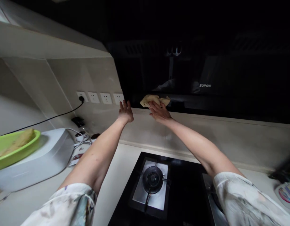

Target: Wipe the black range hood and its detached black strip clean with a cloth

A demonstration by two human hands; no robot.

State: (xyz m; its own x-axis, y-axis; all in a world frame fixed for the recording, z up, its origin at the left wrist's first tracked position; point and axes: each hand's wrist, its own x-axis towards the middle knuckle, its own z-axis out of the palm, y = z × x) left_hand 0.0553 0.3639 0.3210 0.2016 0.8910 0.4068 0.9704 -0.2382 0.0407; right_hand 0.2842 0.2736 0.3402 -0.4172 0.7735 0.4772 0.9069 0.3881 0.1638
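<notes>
**Right hand (160, 113) holds cloth (150, 99) against range hood (159, 73)**

The cloth lies under and just beyond its extended fingers. Wiping seems in hand; the next move calls for even pressure. Leftward, the empty left hand (126, 113), fingers slightly parted, is by the hood's corner.

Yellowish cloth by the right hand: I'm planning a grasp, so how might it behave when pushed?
The cloth is probably floppy, given its crumpled folds under the right hand. It may slide readily, since the range hood looks glossy.
</notes>
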